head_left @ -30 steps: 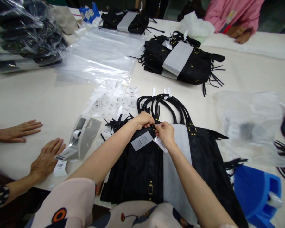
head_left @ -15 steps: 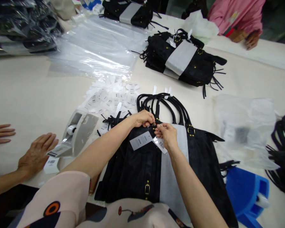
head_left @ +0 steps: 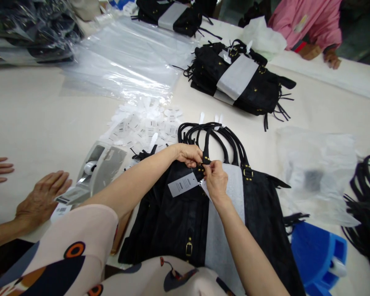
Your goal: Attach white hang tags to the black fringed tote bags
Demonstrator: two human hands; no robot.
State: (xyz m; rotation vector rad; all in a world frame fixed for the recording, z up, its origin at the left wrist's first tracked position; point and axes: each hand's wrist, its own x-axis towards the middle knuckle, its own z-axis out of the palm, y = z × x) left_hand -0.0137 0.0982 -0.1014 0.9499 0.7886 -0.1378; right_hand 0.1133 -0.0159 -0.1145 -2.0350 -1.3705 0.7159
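Observation:
A black handbag (head_left: 179,218) lies in front of me, a grey-white wrap (head_left: 223,230) around its middle and its looped handles (head_left: 207,144) pointing away. At the base of one handle, my left hand (head_left: 189,155) is closed in a pinch. Close beside it, my right hand (head_left: 216,179) pinches at the same brass-studded spot. Between the fingertips, whatever they grip is too small and covered to make out. A grey printed hang tag (head_left: 182,184) dangles below my left hand. Part of a white tag (head_left: 205,188) shows next to my right hand, which mostly covers it.
Loose white tags (head_left: 142,123) are heaped beyond the bag. A grey tape dispenser (head_left: 103,166) stands left, near another person's hands (head_left: 43,201); a blue dispenser (head_left: 319,255) is at right. Clear plastic bags (head_left: 132,53), stacked black handbags (head_left: 243,78) and a person in pink (head_left: 308,24) are farther back.
My right hand has turned so its back faces up and covers most of the white tag. Both hands stay at the handle base. The other person's hands at left have shifted slightly left.

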